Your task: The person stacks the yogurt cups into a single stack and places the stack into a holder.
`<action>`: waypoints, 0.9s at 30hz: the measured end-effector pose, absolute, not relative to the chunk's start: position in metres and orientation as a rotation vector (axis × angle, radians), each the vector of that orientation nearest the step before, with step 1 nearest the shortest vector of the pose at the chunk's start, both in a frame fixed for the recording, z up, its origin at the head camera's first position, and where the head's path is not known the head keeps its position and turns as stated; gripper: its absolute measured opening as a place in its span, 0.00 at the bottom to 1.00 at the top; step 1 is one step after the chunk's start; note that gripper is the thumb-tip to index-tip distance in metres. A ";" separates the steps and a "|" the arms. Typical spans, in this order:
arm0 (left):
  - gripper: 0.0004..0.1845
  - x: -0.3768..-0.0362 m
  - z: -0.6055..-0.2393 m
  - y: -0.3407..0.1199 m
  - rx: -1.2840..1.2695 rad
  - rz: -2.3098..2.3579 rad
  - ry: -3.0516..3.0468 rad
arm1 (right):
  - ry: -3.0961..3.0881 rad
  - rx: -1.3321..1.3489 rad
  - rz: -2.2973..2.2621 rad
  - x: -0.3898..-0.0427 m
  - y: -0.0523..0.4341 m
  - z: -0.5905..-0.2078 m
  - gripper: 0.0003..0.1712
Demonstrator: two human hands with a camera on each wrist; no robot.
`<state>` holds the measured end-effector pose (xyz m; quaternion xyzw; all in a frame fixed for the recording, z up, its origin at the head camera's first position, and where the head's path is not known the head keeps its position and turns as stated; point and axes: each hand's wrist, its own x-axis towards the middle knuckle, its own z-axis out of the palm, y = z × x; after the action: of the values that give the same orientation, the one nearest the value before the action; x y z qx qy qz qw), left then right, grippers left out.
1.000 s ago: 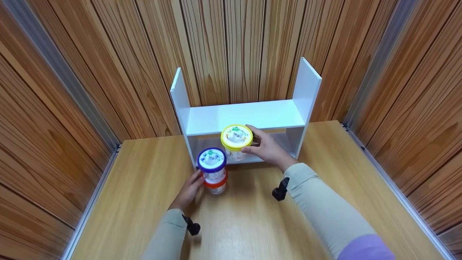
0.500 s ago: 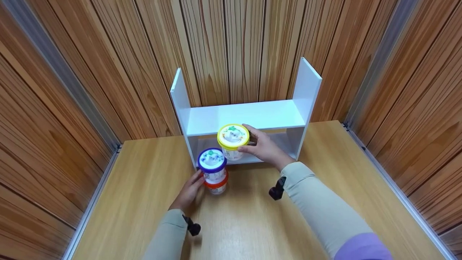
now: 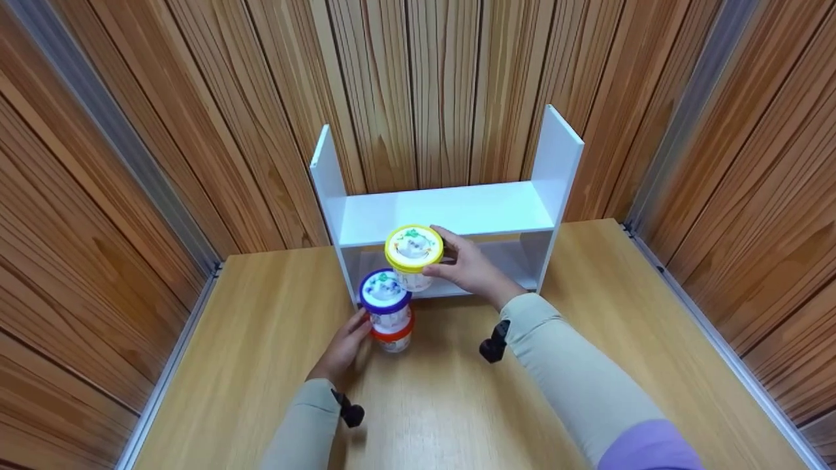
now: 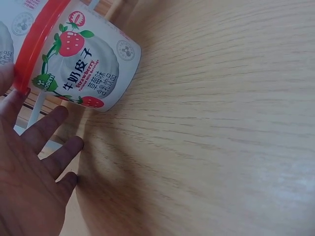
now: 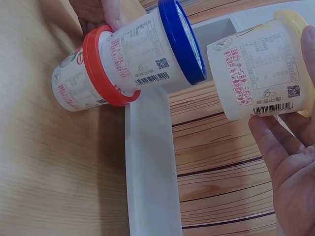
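Observation:
My right hand [image 3: 473,264] grips a white milk drink cup [image 3: 413,281] with a yellow lid, thumb and fingers on opposite sides. This cup hangs above and slightly behind a two-cup stack; a gap shows below its base in the right wrist view. On top of the stack is a blue-lidded cup [image 5: 142,51], standing on a red-lidded strawberry milk drink cup [image 4: 93,59] on the table. My left hand [image 3: 341,346] touches the stack's left side near the red lid, its other fingers spread and away from the cup in the left wrist view.
A white shelf unit [image 3: 450,205] with two upright side panels stands behind the cups, near the wood-panelled back wall [image 3: 444,85]. The wooden table [image 3: 444,398] spreads in front. Metal rails [image 3: 712,339] run along the side walls.
My right hand has moved a little to the left with the yellow-lidded cup, which now overlaps the blue lid in the head view. The left hand and the stack have hardly moved.

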<state>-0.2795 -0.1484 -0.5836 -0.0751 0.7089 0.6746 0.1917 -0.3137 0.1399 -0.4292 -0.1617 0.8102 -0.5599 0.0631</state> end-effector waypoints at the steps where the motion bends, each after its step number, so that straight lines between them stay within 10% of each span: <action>1: 0.37 -0.279 -0.584 -0.148 -0.206 1.888 1.993 | 2.447 -0.482 -1.693 -0.314 0.139 -0.429 0.55; 27: 0.35 -0.282 -0.581 -0.147 -0.179 1.819 2.090 | 2.423 -0.556 -1.702 -0.314 0.121 -0.427 0.54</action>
<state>-0.2821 -0.1472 -0.5811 -0.0633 0.7403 0.6442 0.1814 -0.3136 0.1211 -0.4270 -0.1843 0.8026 -0.5636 0.0644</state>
